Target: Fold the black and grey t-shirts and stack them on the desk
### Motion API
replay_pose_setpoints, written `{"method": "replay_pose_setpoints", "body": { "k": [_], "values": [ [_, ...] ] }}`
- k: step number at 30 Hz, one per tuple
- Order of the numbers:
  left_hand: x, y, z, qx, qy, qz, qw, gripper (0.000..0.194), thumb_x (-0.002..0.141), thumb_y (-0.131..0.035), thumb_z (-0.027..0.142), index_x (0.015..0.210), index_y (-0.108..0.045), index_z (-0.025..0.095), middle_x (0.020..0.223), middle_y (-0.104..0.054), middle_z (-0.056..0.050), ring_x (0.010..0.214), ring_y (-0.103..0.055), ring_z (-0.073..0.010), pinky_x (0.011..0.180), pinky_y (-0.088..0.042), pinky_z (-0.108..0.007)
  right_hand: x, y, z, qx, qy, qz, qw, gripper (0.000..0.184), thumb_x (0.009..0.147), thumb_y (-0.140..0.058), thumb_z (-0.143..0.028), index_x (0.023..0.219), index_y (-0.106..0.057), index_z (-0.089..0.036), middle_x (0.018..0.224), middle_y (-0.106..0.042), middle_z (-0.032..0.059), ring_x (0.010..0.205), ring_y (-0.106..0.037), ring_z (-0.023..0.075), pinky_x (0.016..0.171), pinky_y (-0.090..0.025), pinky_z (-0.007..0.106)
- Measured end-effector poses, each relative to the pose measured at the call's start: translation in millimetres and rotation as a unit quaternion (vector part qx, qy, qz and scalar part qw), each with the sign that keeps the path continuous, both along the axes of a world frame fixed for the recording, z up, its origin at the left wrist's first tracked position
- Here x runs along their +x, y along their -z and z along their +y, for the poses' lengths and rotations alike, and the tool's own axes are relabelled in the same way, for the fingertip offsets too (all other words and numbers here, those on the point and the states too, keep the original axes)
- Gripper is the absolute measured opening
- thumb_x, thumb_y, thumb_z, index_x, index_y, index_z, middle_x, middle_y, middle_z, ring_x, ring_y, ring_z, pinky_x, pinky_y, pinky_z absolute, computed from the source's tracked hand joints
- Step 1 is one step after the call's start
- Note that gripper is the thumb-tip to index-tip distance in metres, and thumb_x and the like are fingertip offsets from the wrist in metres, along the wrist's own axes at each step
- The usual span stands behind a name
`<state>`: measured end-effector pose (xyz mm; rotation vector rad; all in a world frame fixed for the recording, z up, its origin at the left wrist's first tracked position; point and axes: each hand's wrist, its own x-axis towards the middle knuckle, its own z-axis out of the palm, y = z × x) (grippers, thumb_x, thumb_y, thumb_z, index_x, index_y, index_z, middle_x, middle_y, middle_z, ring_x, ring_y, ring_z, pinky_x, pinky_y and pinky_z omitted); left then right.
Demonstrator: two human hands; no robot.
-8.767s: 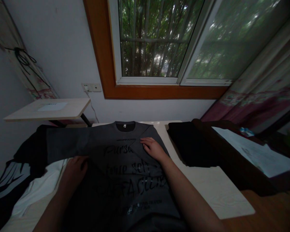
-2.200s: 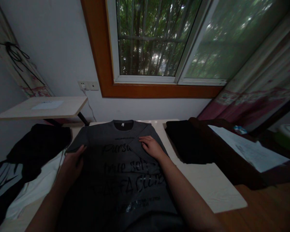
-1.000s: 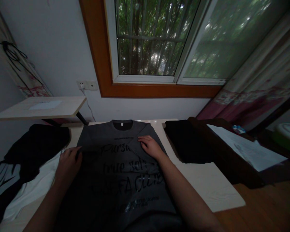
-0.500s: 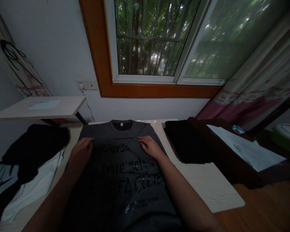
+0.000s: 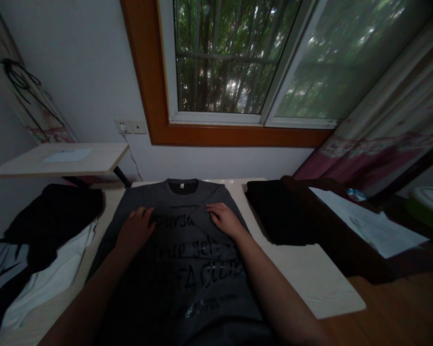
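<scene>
A dark grey long-sleeved shirt with black lettering lies spread before me, its collar and white label at the far end. The sleeve on the right is folded in across the chest. My right hand rests on that sleeve, open, fingers stretched out. My left hand lies on the left part of the chest beside the lettering, its fingers and thumb apart. The left sleeve no longer sticks out sideways; my left hand and forearm partly cover that side. The near end of the shirt is dark and cut off by the frame.
Black clothing and a white garment lie left on the pale table. A folded black garment sits at right, beside a dark brown surface bearing a paper sheet. A raised shelf stands back left, below the window.
The left sleeve, stretched out leftward at first, has been folded in. My left hand has since slid rightward from the shirt's left edge onto the chest. My right hand has stayed put.
</scene>
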<state>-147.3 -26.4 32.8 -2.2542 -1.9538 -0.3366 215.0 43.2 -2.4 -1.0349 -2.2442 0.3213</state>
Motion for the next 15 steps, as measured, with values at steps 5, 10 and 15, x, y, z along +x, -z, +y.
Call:
{"method": "replay_pose_setpoints", "body": {
  "k": [5,10,15],
  "values": [
    [-11,-4.6,-10,-0.030,-0.007,0.057,0.998,0.024,0.094,-0.047,0.032,0.097,-0.067,0.019,0.100,-0.066,-0.013,0.098,-0.062,-0.0296,0.084,-0.049,-0.041,0,-0.1,0,-0.004,0.001,-0.001,1.000,0.033,0.090,-0.058,-0.011,0.115,-0.074,-0.025,0.124,-0.073,0.0065,0.117,-0.063,0.0241,0.104,-0.050,0.046],
    [-4,-10.7,-8,-0.068,-0.026,0.044,0.996,0.023,0.096,-0.040,0.027,0.096,-0.062,0.020,0.100,-0.067,-0.009,0.086,-0.067,-0.0230,0.071,-0.047,-0.034,0,1.8,2,-0.002,0.001,-0.003,1.000,0.034,0.089,-0.058,-0.011,0.116,-0.074,-0.026,0.126,-0.072,0.0057,0.118,-0.063,0.0239,0.105,-0.049,0.046],
    [2,-18.3,0,-0.049,-0.038,0.013,0.998,0.017,0.095,-0.041,0.027,0.090,-0.057,0.022,0.097,-0.067,-0.007,0.087,-0.067,-0.0220,0.072,-0.046,-0.033,0,1.2,1,-0.002,0.000,-0.003,1.000,0.034,0.089,-0.058,-0.010,0.116,-0.074,-0.025,0.126,-0.072,0.0067,0.118,-0.063,0.0237,0.105,-0.050,0.046]
  ]
}}
